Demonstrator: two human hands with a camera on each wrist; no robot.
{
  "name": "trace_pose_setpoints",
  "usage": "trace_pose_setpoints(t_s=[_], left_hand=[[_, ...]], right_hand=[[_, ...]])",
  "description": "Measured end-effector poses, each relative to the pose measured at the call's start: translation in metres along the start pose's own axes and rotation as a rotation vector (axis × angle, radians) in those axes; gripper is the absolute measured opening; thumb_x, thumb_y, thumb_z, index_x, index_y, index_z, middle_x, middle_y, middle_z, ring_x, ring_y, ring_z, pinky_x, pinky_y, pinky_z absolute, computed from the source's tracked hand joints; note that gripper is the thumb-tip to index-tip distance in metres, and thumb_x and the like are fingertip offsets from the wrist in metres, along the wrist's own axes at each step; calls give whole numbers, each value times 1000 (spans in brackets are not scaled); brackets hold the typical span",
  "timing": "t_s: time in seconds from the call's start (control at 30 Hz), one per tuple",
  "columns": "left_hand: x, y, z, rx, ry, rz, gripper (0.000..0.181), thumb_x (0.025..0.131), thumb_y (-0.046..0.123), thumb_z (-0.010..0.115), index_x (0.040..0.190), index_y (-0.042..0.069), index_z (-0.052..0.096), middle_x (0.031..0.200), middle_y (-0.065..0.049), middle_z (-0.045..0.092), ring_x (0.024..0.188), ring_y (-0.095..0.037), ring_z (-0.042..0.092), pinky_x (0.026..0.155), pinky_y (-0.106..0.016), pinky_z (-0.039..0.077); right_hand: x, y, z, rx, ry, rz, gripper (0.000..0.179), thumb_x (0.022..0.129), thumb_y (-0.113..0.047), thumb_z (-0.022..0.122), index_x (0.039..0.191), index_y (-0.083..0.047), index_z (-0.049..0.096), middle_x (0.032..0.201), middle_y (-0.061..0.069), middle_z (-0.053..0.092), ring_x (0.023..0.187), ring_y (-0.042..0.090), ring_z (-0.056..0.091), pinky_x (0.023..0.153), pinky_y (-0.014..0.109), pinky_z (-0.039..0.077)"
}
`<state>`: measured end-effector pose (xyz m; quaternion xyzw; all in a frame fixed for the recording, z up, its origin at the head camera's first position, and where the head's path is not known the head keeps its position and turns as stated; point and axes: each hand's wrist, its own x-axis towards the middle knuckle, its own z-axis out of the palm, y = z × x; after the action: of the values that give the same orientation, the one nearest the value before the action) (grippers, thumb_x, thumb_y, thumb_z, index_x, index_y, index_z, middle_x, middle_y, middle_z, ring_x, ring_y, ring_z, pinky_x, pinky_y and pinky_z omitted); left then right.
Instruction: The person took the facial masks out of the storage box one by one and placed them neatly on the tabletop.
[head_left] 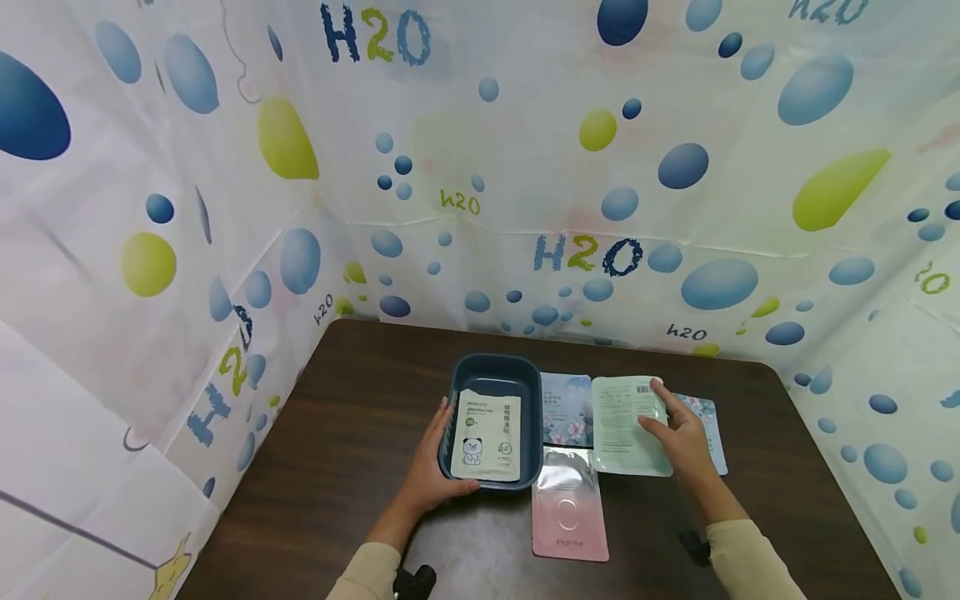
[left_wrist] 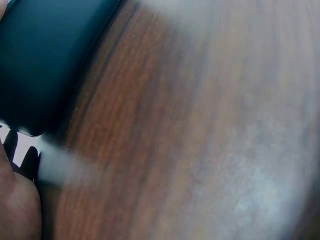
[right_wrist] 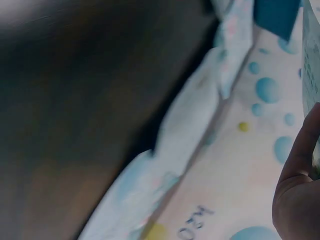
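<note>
A dark blue plastic basket (head_left: 497, 367) stands on the table, and my left hand (head_left: 431, 477) grips its left wall and near corner, thumb at the front. Inside it lies a cream packet (head_left: 487, 425) with a bear printed on it. My right hand (head_left: 681, 440) pinches a pale green face mask packet (head_left: 624, 425) by its right side, text and barcode upward. In the left wrist view only the dark basket wall (left_wrist: 50, 60) and part of the left hand (left_wrist: 20, 210) show. The right wrist view catches the right hand (right_wrist: 300, 205) beside the green packet's edge (right_wrist: 311, 65).
A blue floral packet (head_left: 564, 408) lies right of the basket, with a silver and pink packet (head_left: 570, 521) in front of it. Another floral packet (head_left: 708, 425) is partly behind the right hand. The brown table (head_left: 360, 392) meets a printed curtain (head_left: 465, 250) at the back.
</note>
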<state>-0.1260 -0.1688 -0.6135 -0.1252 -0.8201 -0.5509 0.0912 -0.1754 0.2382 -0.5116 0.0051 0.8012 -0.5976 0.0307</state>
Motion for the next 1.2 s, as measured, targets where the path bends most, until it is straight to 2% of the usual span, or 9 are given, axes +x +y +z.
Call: trace_pose_setpoints(t_s=[0.17,0.3,0.47,0.53,0.63,0.77,0.8,0.9,1.2], left_hand=[[-1,0,0,-12,-2,-11,128,56,27,98,161,6,27,173,-8,16,156,-40,19,115,-71,26],[-1,-1,0,-16,-3,-22,128,57,27,98,161,7,27,173,-5,15,156,-40,19,116,-70,25],[-1,-2,0,-13,-3,-15,128,57,27,98,162,8,27,173,-5,15,156,-40,19,116,-70,25],[-1,-1,-1,-16,-5,-12,128,57,27,98,162,7,27,174,-5,14,156,-41,18,116,-71,25],[-1,-1,-1,-19,-9,-17,128,57,26,98,162,8,26,174,-3,13,157,-40,18,116,-71,25],[-1,-1,0,-16,-14,-18,129,57,26,98,162,8,26,174,-4,13,156,-40,19,115,-71,26],[-1,-2,1,-15,-14,-15,129,57,26,98,162,8,26,174,-4,13,156,-40,19,115,-71,26],[-1,-2,1,-20,-14,-13,129,57,26,98,162,7,25,174,-4,12,156,-41,19,114,-72,26],[0,-2,-1,-38,-14,-23,129,57,25,98,162,7,26,174,-3,13,157,-40,17,116,-71,23]], right_hand=[[-16,22,-19,-70,9,11,73,97,-13,68,160,-7,31,160,26,38,95,-10,56,74,16,54],[-29,41,-30,-137,-51,22,73,96,-14,71,158,-3,35,158,28,41,96,-9,57,74,19,55],[-44,65,-31,-168,-87,22,78,91,-5,73,158,1,33,150,33,48,94,-8,61,72,23,57],[-50,72,-28,-230,-74,18,79,88,-2,74,157,2,35,147,34,50,94,-7,61,73,22,56],[-57,80,-23,-401,-69,4,80,87,-3,74,157,0,36,151,34,46,115,19,66,89,34,55],[-65,89,-19,-656,-77,-131,77,86,-8,76,154,2,40,154,35,40,140,57,37,105,68,35],[-66,92,-18,-691,-89,-163,76,87,-10,76,153,2,40,155,35,39,142,58,31,105,74,27],[-67,97,-16,-798,-128,-211,76,88,-15,75,153,3,40,155,34,39,147,55,26,104,76,18],[-67,102,-18,-904,-236,-114,73,100,-41,59,158,-4,35,168,27,19,154,53,8,109,80,-1]])
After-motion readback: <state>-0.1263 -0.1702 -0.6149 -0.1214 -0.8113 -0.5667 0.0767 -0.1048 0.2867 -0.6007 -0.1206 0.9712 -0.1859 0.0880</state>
